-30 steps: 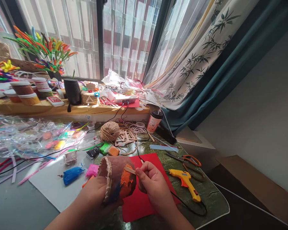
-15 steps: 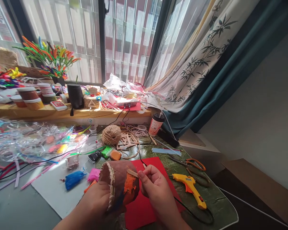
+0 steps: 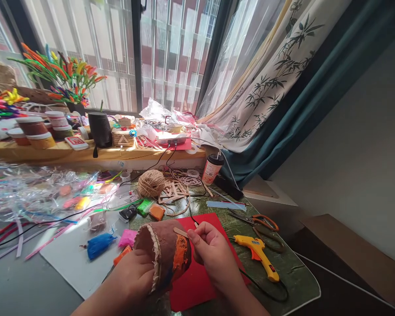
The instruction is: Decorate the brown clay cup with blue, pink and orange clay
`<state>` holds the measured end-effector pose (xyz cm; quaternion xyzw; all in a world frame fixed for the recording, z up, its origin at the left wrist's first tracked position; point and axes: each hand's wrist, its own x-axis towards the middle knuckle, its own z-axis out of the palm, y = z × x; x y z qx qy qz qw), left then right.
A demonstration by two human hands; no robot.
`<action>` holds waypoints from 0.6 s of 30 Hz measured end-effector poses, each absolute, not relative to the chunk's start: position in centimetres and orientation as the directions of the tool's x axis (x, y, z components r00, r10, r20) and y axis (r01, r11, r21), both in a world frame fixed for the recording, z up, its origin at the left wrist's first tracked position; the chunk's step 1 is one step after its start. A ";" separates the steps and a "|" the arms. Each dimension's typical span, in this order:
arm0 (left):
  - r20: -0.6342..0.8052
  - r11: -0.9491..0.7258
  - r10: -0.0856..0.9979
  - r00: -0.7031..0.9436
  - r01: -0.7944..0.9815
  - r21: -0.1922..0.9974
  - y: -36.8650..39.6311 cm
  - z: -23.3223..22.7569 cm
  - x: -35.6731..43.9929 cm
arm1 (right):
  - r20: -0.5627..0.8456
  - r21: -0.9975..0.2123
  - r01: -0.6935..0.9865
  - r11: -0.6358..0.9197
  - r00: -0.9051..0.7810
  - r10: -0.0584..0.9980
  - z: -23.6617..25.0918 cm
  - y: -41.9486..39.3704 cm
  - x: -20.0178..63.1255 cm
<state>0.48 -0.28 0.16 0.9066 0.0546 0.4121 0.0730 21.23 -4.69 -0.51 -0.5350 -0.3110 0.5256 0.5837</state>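
Note:
A brown clay-covered pot (image 3: 166, 237) lies tilted on its side in my left hand (image 3: 133, 274), whose fingers reach inside the open mouth. A pale, rope-like band runs round its rim. On the pot's side is a rough patch of orange clay (image 3: 180, 252), with a dark blue area beside it. My right hand (image 3: 209, 248) pinches a wooden craft stick (image 3: 181, 232) between thumb and fingers, its tip at the pot's surface just above the orange patch. Beneath both hands lies a red sheet (image 3: 197, 285). Left of the pot are pink clay (image 3: 127, 238) and a blue clay packet (image 3: 100, 245).
A yellow glue gun (image 3: 258, 254) with its cable and orange-handled scissors (image 3: 265, 222) lie at right. Behind are a twine ball (image 3: 151, 183), several craft sticks (image 3: 174, 192) and a paper cup (image 3: 212, 169). Plastic bags (image 3: 36, 193) spread over the left side.
The stick's tip has shifted from the orange patch up to the brown surface above it. The pot has turned slightly in my left hand. The whole view has shifted a little.

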 end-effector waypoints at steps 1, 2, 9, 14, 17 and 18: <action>0.738 -0.982 0.163 0.654 0.039 0.182 -0.3 0.2 0.5 | -0.199 -0.953 -0.276 -0.126 0.255 0.946 -0.5 -4.7 21.2; 0.740 -0.983 0.164 0.652 0.042 0.181 -0.3 0.2 0.5 | -0.197 -0.955 -0.268 -0.126 0.261 0.945 -0.5 -4.6 21.2; 0.708 -0.988 0.153 0.689 0.094 0.121 0.2 -0.8 -0.1 | -0.119 -0.966 -0.257 -0.032 0.332 0.936 0.1 -5.1 20.6; 0.719 -0.981 0.191 0.668 0.107 0.161 0.1 -2.0 -0.4 | -0.083 -0.966 -0.257 0.015 0.365 0.927 0.5 -5.6 21.6; 0.704 -0.978 0.210 0.679 0.152 0.146 0.3 -2.6 -0.6 | -0.079 -0.946 -0.319 0.051 0.380 0.921 1.0 -5.6 22.2; 0.703 -0.975 0.223 0.675 0.165 0.151 0.3 -2.6 -0.6 | -0.101 -0.922 -0.384 0.041 0.342 0.934 1.1 -5.6 22.2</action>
